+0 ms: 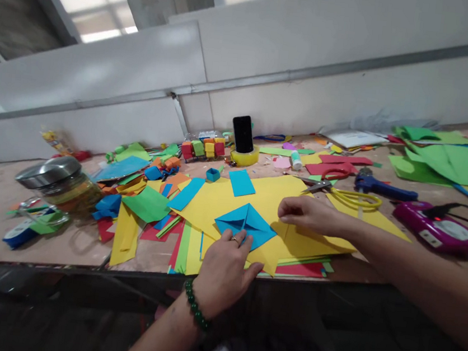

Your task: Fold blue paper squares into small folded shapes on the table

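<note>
A blue sheet of folded paper (263,233) lies on yellow paper, creased into a diamond with a slit-like opening across its middle. My left hand (224,264) rests on its near corner, fingers stretched out and lying flat, covering that corner. Just right of the blue paper, my right hand (303,213) hovers over or touches the yellow sheet (306,240); which of the two I cannot tell. Its fingers are curled together, and nothing shows between them. A small blue rectangle of paper (241,183) lies beyond the folded piece, and a blue strip (187,194) lies to its left.
Yellow-handled scissors (353,199), a blue-handled tool (384,188) and a purple box with a cable (439,228) lie at right. A phone (242,133) stands on a tape roll (244,156). Left are a lidded jar (63,187) and a tape dispenser (27,231).
</note>
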`<state>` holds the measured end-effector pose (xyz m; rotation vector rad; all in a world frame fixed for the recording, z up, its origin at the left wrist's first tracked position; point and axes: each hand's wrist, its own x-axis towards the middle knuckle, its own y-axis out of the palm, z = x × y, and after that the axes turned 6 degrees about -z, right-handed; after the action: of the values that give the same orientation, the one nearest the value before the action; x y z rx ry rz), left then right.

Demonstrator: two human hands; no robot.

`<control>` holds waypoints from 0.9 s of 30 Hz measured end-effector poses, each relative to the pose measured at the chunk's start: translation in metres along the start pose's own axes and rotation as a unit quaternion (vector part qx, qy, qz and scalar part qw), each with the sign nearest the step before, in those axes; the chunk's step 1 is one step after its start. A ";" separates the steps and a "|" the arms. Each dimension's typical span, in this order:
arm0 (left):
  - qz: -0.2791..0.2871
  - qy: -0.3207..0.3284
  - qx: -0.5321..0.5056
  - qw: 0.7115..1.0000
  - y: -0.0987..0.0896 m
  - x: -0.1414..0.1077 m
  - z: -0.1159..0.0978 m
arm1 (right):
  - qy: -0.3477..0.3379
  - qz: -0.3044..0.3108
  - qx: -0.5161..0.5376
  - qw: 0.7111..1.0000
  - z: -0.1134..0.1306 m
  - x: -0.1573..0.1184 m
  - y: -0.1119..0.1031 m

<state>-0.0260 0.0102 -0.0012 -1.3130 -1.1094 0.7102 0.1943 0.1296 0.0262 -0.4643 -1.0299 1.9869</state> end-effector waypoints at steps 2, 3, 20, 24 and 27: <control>-0.001 0.000 -0.003 1.000 0.000 0.000 -0.001 | -0.052 -0.040 -0.038 0.997 0.003 -0.007 -0.001; -0.003 0.000 -0.004 1.000 0.001 0.000 -0.001 | -0.086 -0.048 -0.068 0.993 0.004 -0.010 0.002; -0.022 0.030 -0.031 0.999 0.000 -0.008 0.000 | -0.373 -0.008 -0.319 0.871 0.023 -0.020 0.033; -0.022 0.059 -0.024 0.998 0.002 -0.016 0.009 | -0.388 0.002 -0.287 0.876 0.011 -0.025 0.032; -0.020 0.084 -0.019 0.996 0.006 -0.023 0.016 | -0.399 -0.016 -0.245 0.884 0.001 -0.031 0.027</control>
<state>-0.0480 -0.0033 -0.0139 -1.3531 -1.0144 0.5396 0.1978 0.0953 0.0040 0.1612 -2.0579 1.8896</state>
